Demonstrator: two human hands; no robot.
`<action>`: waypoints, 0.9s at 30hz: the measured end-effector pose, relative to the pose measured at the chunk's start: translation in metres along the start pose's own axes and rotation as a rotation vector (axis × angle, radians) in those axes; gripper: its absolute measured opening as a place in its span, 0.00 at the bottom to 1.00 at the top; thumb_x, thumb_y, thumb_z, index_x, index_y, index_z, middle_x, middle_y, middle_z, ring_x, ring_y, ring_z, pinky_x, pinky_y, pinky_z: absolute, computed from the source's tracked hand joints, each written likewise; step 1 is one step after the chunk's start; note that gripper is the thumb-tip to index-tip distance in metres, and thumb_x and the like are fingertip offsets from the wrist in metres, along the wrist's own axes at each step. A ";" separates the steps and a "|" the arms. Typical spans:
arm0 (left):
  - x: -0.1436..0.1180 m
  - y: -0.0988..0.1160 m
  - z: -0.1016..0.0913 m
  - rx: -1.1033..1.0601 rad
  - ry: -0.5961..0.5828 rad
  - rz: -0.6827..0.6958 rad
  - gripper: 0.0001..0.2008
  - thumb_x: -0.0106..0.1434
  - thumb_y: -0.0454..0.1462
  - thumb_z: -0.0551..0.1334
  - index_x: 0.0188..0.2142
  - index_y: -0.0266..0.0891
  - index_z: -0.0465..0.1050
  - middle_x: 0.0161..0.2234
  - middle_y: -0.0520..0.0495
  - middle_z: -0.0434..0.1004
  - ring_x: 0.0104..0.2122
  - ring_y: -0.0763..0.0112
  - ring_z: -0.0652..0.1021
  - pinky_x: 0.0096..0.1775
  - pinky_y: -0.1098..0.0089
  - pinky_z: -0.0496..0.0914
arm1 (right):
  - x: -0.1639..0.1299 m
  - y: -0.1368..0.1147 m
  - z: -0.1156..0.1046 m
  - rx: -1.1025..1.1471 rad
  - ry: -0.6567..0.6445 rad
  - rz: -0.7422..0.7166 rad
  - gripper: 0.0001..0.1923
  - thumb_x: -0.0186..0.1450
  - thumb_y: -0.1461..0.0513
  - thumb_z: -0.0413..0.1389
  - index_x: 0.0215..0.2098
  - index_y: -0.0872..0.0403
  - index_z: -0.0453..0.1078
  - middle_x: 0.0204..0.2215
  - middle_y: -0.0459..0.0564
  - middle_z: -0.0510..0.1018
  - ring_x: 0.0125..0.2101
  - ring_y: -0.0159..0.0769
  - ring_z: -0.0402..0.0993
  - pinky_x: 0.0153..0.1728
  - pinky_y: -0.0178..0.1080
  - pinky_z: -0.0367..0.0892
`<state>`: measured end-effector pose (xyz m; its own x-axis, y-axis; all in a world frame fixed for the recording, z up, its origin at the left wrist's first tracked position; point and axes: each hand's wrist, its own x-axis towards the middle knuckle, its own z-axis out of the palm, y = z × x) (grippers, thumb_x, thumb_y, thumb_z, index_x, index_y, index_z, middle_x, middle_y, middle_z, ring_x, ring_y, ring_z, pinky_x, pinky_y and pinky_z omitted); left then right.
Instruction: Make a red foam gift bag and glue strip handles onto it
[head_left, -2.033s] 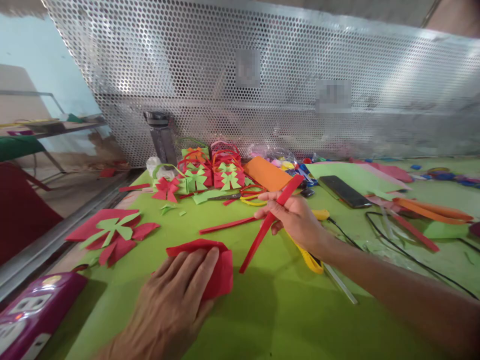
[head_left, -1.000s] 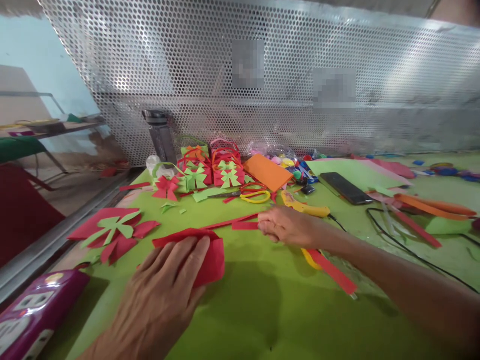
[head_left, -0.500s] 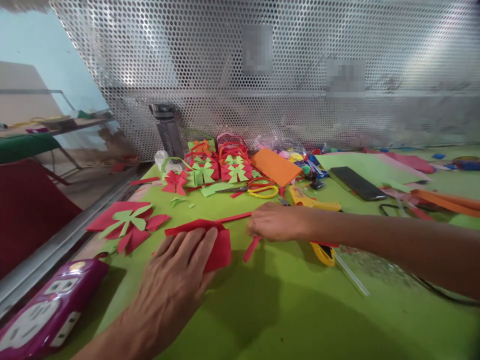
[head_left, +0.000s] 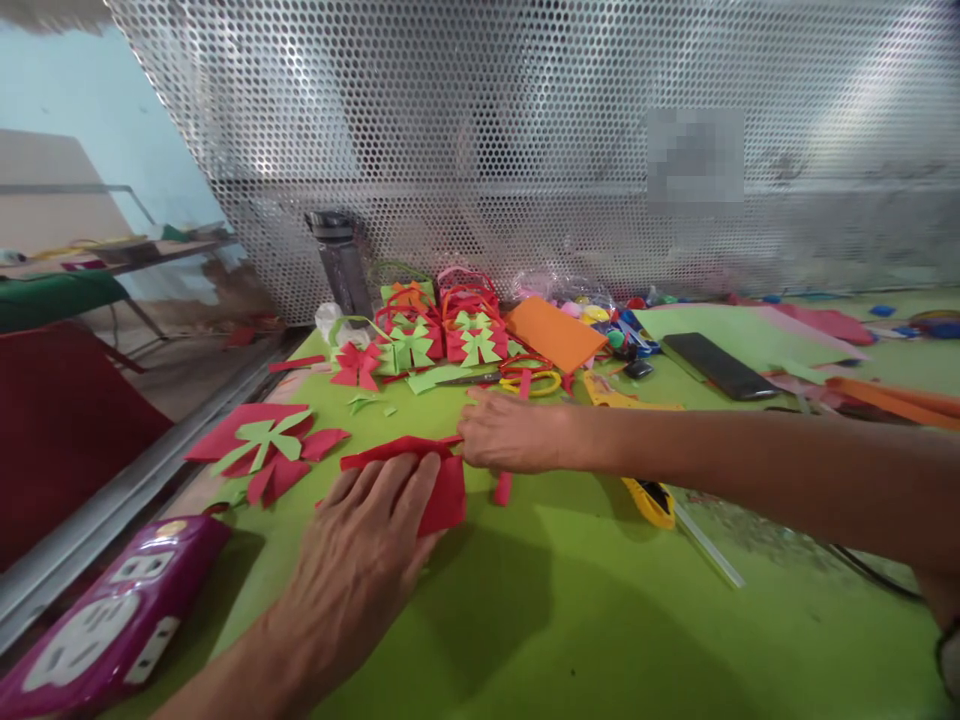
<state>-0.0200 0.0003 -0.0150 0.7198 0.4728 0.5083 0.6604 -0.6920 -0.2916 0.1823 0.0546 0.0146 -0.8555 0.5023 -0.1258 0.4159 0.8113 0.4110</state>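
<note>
My left hand (head_left: 367,530) is closed over a folded piece of red paper (head_left: 448,500), fingers together on top and the thumb side hidden beneath. Just right of it, my right hand (head_left: 502,432) is pinched on a narrow red paper strip (head_left: 503,489). Parts of red strip show above and below that hand, and its fingertips are at the red paper's upper right corner. What lies between the fingertips is hidden. Behind the hands lie yellow-handled scissors (head_left: 530,384), and the right forearm partly covers a yellow glue gun (head_left: 651,503) with a clear glue stick (head_left: 709,545).
Small red paper bags (head_left: 476,345) with green bows stand at the back beside a grey bottle (head_left: 343,265). Left are cut paper flowers (head_left: 274,480) and a purple power strip (head_left: 127,600). An orange paper piece (head_left: 556,333) and a black phone (head_left: 718,366) lie behind my right arm.
My right hand has moved left with the red strip, up to the edge of the folded red paper. My left hand stays on the paper. The camera view has shifted slightly.
</note>
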 end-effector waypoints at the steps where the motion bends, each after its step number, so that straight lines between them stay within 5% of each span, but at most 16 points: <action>1: 0.000 0.000 0.001 -0.007 -0.002 -0.003 0.21 0.59 0.36 0.56 0.50 0.27 0.63 0.42 0.33 0.73 0.38 0.53 0.74 0.37 0.57 0.70 | 0.000 0.002 0.000 -0.020 0.034 0.012 0.10 0.64 0.71 0.46 0.33 0.56 0.68 0.32 0.52 0.74 0.35 0.40 0.68 0.43 0.48 0.54; 9: -0.002 0.002 -0.001 -0.030 -0.013 0.002 0.20 0.59 0.35 0.55 0.50 0.27 0.63 0.42 0.33 0.73 0.39 0.52 0.74 0.38 0.56 0.69 | -0.045 0.020 -0.018 0.051 0.092 0.310 0.09 0.61 0.71 0.48 0.31 0.57 0.69 0.27 0.50 0.73 0.31 0.36 0.66 0.33 0.40 0.54; 17: -0.003 0.002 -0.008 -0.093 -0.126 -0.012 0.23 0.58 0.38 0.58 0.53 0.32 0.62 0.47 0.36 0.71 0.43 0.52 0.73 0.42 0.55 0.67 | -0.059 0.000 0.019 -0.152 0.140 0.108 0.10 0.65 0.70 0.45 0.36 0.58 0.68 0.35 0.55 0.73 0.36 0.40 0.65 0.38 0.45 0.56; 27: -0.002 -0.005 0.007 -0.245 -0.277 -0.083 0.25 0.55 0.38 0.62 0.52 0.34 0.64 0.47 0.37 0.72 0.44 0.51 0.72 0.44 0.53 0.67 | -0.043 0.005 0.038 0.004 0.160 0.042 0.11 0.65 0.69 0.45 0.35 0.58 0.69 0.33 0.55 0.73 0.36 0.40 0.65 0.39 0.45 0.56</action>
<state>-0.0235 0.0061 -0.0201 0.7191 0.6389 0.2734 0.6720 -0.7396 -0.0391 0.2329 0.0486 -0.0119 -0.8756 0.4817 0.0368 0.4529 0.7920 0.4094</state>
